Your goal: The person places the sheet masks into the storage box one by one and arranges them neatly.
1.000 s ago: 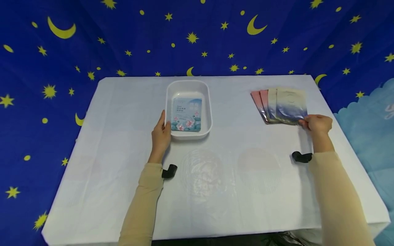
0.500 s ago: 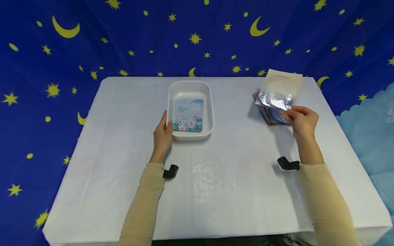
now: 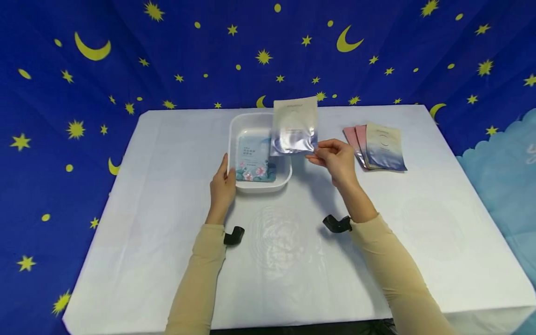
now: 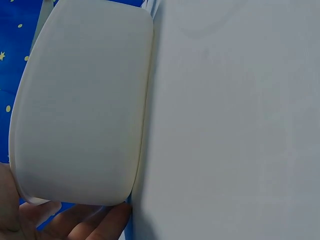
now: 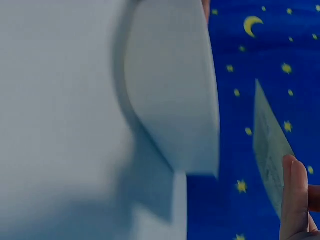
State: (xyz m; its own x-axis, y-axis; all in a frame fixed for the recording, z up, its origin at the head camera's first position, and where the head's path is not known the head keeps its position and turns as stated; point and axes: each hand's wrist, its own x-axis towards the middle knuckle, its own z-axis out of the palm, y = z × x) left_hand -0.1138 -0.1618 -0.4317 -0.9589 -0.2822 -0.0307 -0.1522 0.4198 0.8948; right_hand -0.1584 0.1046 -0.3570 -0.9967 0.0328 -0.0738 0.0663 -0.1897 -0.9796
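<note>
A white plastic tray [image 3: 232,139] stands on the white table, and a blue flowered sachet [image 3: 255,158] lies flat inside it. My left hand [image 3: 221,186] rests with straight fingers against the tray's near left wall [image 4: 80,105]. My right hand [image 3: 332,158] pinches the lower corner of a cream and silver sachet [image 3: 294,125] and holds it upright over the tray's right rim. The right wrist view shows that sachet [image 5: 267,150] edge-on beside the tray [image 5: 175,90].
Fanned pink and cream sachets [image 3: 377,146] lie on the table to the right of my right hand. A white cloth [image 3: 293,260] covers the table. A blue backdrop with yellow stars and moons [image 3: 268,46] hangs behind the table.
My right hand lifted the top sachet off the fanned pile and carried it left, from the pile to above the tray's right rim. The left hand stayed at the tray.
</note>
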